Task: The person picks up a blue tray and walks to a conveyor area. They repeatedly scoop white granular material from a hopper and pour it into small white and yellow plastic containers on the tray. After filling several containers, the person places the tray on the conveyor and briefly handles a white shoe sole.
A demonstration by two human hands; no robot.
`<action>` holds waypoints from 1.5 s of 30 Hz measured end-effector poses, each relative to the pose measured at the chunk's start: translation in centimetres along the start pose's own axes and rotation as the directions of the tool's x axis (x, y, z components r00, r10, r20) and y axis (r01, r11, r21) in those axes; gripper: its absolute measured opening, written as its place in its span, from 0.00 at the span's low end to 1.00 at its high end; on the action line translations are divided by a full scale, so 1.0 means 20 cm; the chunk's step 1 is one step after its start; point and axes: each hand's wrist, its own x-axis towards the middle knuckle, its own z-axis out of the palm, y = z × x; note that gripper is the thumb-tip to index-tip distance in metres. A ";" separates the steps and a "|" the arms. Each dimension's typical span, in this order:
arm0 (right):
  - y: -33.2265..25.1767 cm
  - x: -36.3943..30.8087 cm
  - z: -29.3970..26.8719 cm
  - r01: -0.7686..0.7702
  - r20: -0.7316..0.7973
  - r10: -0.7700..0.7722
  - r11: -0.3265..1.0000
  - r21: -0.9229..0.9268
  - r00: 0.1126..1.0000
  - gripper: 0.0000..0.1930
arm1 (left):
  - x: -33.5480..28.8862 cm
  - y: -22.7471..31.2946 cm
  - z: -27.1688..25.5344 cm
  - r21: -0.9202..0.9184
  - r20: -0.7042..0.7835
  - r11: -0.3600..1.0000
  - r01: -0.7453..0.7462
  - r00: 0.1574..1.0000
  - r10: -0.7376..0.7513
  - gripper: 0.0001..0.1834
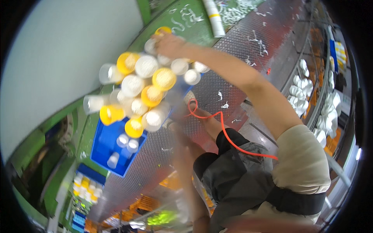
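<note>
A cluster of white and yellow plastic cylinders [132, 86] stands over one end of a blue bin [97, 145], their pale round ends facing up. At the far edge of the cluster, my right hand [169, 46] has its fingers curled on a cylinder. A yellow cylinder [163, 30] shows just beyond these fingers. My left forearm [181, 151] comes up from the lower edge, smeared by motion. The left hand [178, 103] is a blur by the near right side of the cluster, its fingers not readable. Three small white cylinders [113, 160] lie inside the bin.
A large pale machine panel [74, 46] and green framework flank the left. White shavings [237, 9] litter the green surface near a long white tube [214, 19]. An orange-red hose [233, 141] crosses my legs. Racks with white pieces [301, 93] stand right.
</note>
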 end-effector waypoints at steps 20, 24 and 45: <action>-1.71 -0.70 -0.42 -0.110 -0.017 0.237 0.510 0.853 0.971 0.11 | 0.55 -1.34 -0.51 -0.372 -0.398 0.905 0.205 0.846 -0.355 0.20; -2.08 -0.27 -0.33 -0.109 -0.027 0.257 0.500 0.859 0.966 0.12 | 0.74 -1.44 -0.51 -0.561 -0.310 0.804 0.196 0.851 -0.424 0.23; -2.32 0.49 -0.05 -0.362 0.210 0.313 0.584 0.726 0.926 0.10 | 0.70 -1.52 -0.36 -0.389 -0.101 0.913 0.123 0.979 -0.175 0.21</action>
